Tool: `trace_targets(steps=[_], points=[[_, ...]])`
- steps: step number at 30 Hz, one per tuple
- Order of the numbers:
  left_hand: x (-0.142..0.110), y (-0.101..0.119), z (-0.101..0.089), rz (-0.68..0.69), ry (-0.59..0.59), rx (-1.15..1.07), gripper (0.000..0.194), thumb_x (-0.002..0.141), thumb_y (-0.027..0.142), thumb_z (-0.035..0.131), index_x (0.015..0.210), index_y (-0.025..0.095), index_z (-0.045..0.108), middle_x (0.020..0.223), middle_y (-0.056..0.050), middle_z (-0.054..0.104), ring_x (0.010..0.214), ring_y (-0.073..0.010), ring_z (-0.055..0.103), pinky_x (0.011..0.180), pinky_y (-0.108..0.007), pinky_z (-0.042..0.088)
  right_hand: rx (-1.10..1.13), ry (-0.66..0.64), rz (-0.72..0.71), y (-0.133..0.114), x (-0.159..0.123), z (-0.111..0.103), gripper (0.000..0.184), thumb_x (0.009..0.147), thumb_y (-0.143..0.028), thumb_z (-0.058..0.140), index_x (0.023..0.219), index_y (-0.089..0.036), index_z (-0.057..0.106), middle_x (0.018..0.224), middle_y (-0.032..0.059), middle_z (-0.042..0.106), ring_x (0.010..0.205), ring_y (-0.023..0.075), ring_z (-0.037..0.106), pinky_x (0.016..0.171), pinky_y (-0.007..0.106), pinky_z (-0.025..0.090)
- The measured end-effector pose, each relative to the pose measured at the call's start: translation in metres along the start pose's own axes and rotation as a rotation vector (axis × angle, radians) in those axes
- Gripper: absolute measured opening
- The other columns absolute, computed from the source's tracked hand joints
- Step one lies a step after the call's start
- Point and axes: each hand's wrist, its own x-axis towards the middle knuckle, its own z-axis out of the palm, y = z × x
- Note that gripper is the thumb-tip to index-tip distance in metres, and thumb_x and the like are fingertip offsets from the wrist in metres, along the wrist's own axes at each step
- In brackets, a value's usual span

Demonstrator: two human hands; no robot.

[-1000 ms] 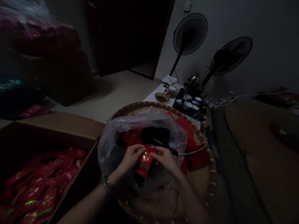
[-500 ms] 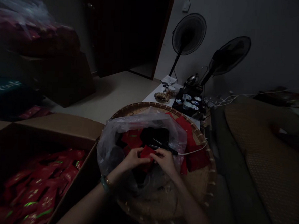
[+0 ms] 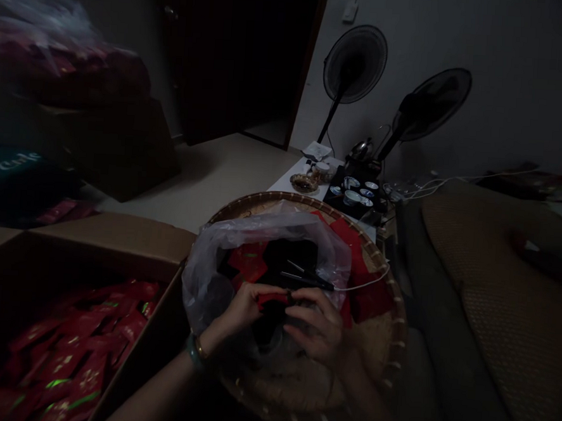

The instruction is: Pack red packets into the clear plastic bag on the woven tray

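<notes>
Both hands meet over a round woven basket [image 3: 387, 344] on my lap. My left hand [image 3: 241, 310] and my right hand [image 3: 316, 327] together pinch the top edge of a small red packet [image 3: 272, 299], now tipped nearly flat so only its rim shows. Behind the hands a clear plastic bag [image 3: 211, 257] lies open in the basket, with more red packets [image 3: 247, 262] and a dark heap inside. Further red packets [image 3: 366, 285] lie loose on the basket's right side.
A cardboard box [image 3: 118, 232] at the left holds many red packets [image 3: 76, 357]. Beyond the basket stand a low table with a tea set [image 3: 356, 193], two standing fans [image 3: 356, 63] and a white cable [image 3: 367, 282]. A cushioned seat [image 3: 504, 294] fills the right.
The red packet stood upright between my fingers a second ago; it has tipped over to lie nearly flat, and both hands have sunk slightly toward me.
</notes>
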Motion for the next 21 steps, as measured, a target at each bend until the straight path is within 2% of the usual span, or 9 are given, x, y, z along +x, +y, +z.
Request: trace_targets(steps=[5, 8, 10, 12, 15, 17, 19, 21], points=[[0.002, -0.013, 0.002, -0.022, -0.006, 0.075, 0.034, 0.064, 0.015, 0.065, 0.098, 0.016, 0.069, 0.094, -0.006, 0.070, 0.087, -0.0217, 0.063, 0.078, -0.026, 0.046, -0.065, -0.037, -0.006, 0.002, 0.005, -0.001, 0.020, 0.080, -0.020, 0.056, 0.097, -0.025, 0.064, 0.103, 0.0082, 0.056, 0.094, 0.0206, 0.053, 0.071, 0.033, 0.049], [0.004, -0.020, 0.003, -0.051, -0.005, 0.160, 0.025, 0.067, 0.019, 0.064, 0.090, 0.015, 0.070, 0.081, -0.001, 0.069, 0.076, -0.0179, 0.061, 0.070, -0.022, 0.044, -0.112, -0.076, 0.055, 0.004, 0.014, -0.001, 0.021, 0.084, -0.020, 0.050, 0.098, -0.024, 0.064, 0.103, 0.0085, 0.057, 0.098, 0.0207, 0.052, 0.077, 0.036, 0.048], [0.005, -0.021, 0.003, -0.064, -0.024, 0.238, 0.018, 0.069, 0.022, 0.061, 0.082, 0.013, 0.070, 0.068, 0.002, 0.064, 0.064, -0.0139, 0.056, 0.059, -0.018, 0.040, -0.151, -0.159, 0.115, 0.005, 0.021, -0.002, 0.020, 0.085, -0.019, 0.049, 0.096, -0.023, 0.065, 0.103, 0.0080, 0.058, 0.100, 0.0203, 0.051, 0.081, 0.036, 0.047], [0.006, -0.021, 0.002, -0.066, -0.042, 0.339, 0.015, 0.070, 0.023, 0.060, 0.073, 0.011, 0.069, 0.058, 0.004, 0.057, 0.056, -0.0108, 0.049, 0.052, -0.017, 0.033, -0.196, -0.296, 0.172, 0.007, 0.028, -0.004, 0.017, 0.082, -0.019, 0.052, 0.091, -0.023, 0.066, 0.104, 0.0072, 0.059, 0.101, 0.0203, 0.050, 0.083, 0.035, 0.046], [0.006, -0.021, 0.003, -0.061, -0.072, 0.473, 0.009, 0.066, 0.017, 0.059, 0.066, 0.010, 0.066, 0.053, 0.005, 0.050, 0.053, -0.0090, 0.043, 0.050, -0.017, 0.027, -0.251, -0.510, 0.229, 0.013, 0.035, -0.002, 0.011, 0.075, -0.019, 0.061, 0.083, -0.023, 0.068, 0.104, 0.0053, 0.062, 0.101, 0.0214, 0.051, 0.081, 0.033, 0.045], [0.006, -0.023, 0.003, -0.069, -0.087, 0.515, 0.008, 0.065, 0.015, 0.058, 0.061, 0.010, 0.064, 0.052, 0.005, 0.047, 0.051, -0.0079, 0.039, 0.048, -0.017, 0.024, -0.260, -0.594, 0.252, 0.019, 0.037, 0.003, 0.011, 0.071, -0.015, 0.063, 0.077, -0.023, 0.069, 0.100, 0.0041, 0.064, 0.097, 0.0209, 0.053, 0.079, 0.031, 0.045], [0.005, -0.025, 0.003, -0.089, -0.089, 0.508, 0.011, 0.065, 0.018, 0.059, 0.057, 0.011, 0.061, 0.050, 0.005, 0.041, 0.049, -0.0070, 0.035, 0.046, -0.017, 0.021, -0.230, -0.603, 0.257, 0.025, 0.038, 0.007, 0.013, 0.071, -0.012, 0.062, 0.074, -0.022, 0.069, 0.093, 0.0030, 0.066, 0.093, 0.0192, 0.055, 0.077, 0.029, 0.044], [0.005, -0.027, 0.002, -0.114, -0.094, 0.447, 0.016, 0.065, 0.022, 0.059, 0.055, 0.011, 0.058, 0.051, 0.006, 0.038, 0.050, -0.0067, 0.031, 0.046, -0.017, 0.021, -0.160, -0.545, 0.250, 0.030, 0.039, 0.009, 0.012, 0.073, -0.014, 0.061, 0.074, -0.023, 0.070, 0.087, 0.0022, 0.067, 0.090, 0.0174, 0.056, 0.078, 0.029, 0.043]])
